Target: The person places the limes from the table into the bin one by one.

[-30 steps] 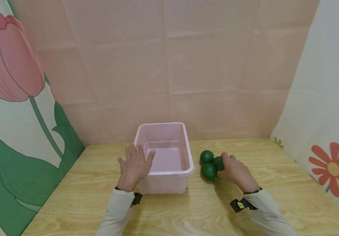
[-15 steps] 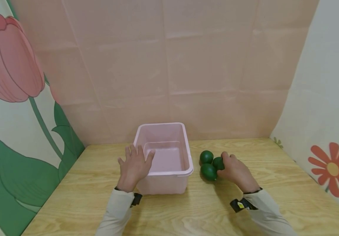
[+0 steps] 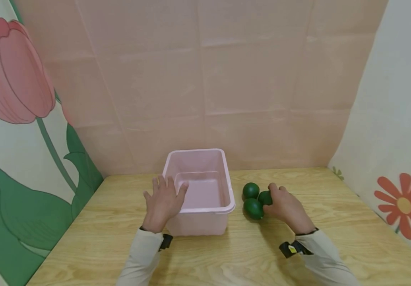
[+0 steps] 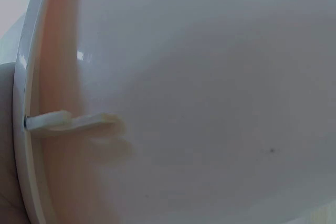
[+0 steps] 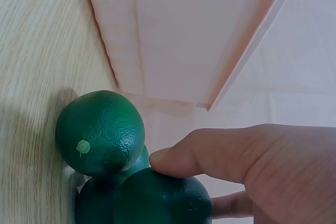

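My left hand [image 3: 163, 204] lies with fingers spread and straight at the near left rim of a pink plastic basin [image 3: 199, 223]. In the left wrist view the basin's outer wall [image 4: 210, 108] fills most of the picture, and a bit of the hand shows at the left edge. To the basin's right, dark green limes [image 3: 253, 208] sit close together on the table. My right hand [image 3: 287, 208] grips the rightmost lime [image 3: 265, 197]. The right wrist view shows the thumb on this lime [image 5: 163, 200], with another lime [image 5: 100, 132] beside it and more partly hidden behind.
The wood-grain table [image 3: 205, 258] runs back to a creased pink backdrop [image 3: 255, 79]. Flower-printed panels [image 3: 402, 119] stand at both sides. In the right wrist view the basin's side [image 5: 194, 35] is beyond the limes.
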`<move>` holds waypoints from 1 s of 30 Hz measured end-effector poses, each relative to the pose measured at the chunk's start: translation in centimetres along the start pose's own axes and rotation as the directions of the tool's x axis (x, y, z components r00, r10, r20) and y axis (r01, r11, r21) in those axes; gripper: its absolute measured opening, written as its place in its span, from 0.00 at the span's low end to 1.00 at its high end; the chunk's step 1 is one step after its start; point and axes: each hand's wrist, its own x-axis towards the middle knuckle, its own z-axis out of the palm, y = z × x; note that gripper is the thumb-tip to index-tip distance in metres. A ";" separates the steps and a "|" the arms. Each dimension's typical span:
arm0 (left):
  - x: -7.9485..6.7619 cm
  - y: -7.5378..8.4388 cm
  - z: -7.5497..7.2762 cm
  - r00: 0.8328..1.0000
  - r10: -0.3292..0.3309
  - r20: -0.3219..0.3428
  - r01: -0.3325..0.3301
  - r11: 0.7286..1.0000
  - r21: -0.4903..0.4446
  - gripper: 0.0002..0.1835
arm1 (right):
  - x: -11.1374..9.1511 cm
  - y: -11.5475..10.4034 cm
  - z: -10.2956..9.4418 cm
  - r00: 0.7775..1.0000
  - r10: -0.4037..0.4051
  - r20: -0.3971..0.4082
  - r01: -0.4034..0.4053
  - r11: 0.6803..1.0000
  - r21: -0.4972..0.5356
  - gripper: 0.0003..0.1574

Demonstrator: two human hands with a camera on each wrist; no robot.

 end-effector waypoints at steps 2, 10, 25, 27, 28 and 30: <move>0.0 0.0 0.0 1.000 0.003 -0.002 -0.003 1.000 0.001 0.44 | 0.0 0.0 0.0 1.000 0.001 -0.003 -0.001 1.000 -0.002 0.37; 0.1 0.0 0.0 1.000 0.006 -0.003 -0.006 1.000 -0.002 0.44 | 0.1 0.1 0.0 1.000 0.000 -0.011 0.000 1.000 -0.011 0.37; 0.1 -0.1 0.2 1.000 0.014 -0.019 -0.014 1.000 0.018 0.44 | 0.1 0.0 -0.1 0.999 -0.015 -0.036 0.015 1.000 -0.011 0.34; 0.1 -0.1 0.2 1.000 0.015 -0.020 -0.015 1.000 0.017 0.44 | 0.1 0.0 -0.1 0.999 -0.016 -0.041 0.015 1.000 -0.012 0.34; 0.1 -0.2 0.3 1.000 0.015 -0.020 -0.015 1.000 0.018 0.44 | 0.1 0.0 0.0 0.999 -0.017 -0.045 0.016 1.000 -0.011 0.35; 0.1 -0.2 0.3 1.000 0.015 -0.019 -0.015 1.000 0.020 0.44 | 0.0 -0.1 0.1 0.999 -0.017 -0.051 0.017 1.000 -0.010 0.35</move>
